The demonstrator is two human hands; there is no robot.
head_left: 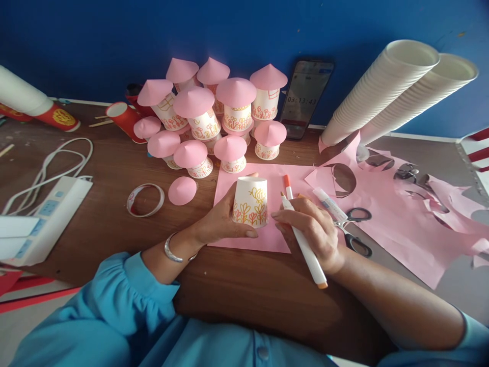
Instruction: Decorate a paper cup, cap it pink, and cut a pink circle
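Wood table [229,275] is filling most of the view. On its R side, cut pink paper [397,224] is spreading out, w/ two tall stacks of white cups, one [378,92] and another [424,97], leaning behind it. A cluster of drawn-on cups w/ pink cone roofs [237,99] is standing at the back, next to a phone [307,97]. A flat pink sheet [275,201] is lying in front of the cluster.

Left hand [217,219] is gripping the white cup [250,201], narrow end up, thumb along the lower edge, over the sheet; can't tell if the cup is touching it. Right hand [313,234] is closing around a white marker [305,250], pen-style, tip toward the cup but apart from it.

Step in hand: prob. decorating. Flowers are running round the cup's base, w/ a yellow bee-like figure sitting above. Next stroke is calling for a steady L grip, cup turned so bare wall is facing the tip, then light contact, no smearing.

Loose pink cone [182,191] is lying L of the sheet, prob. awaiting a cup.
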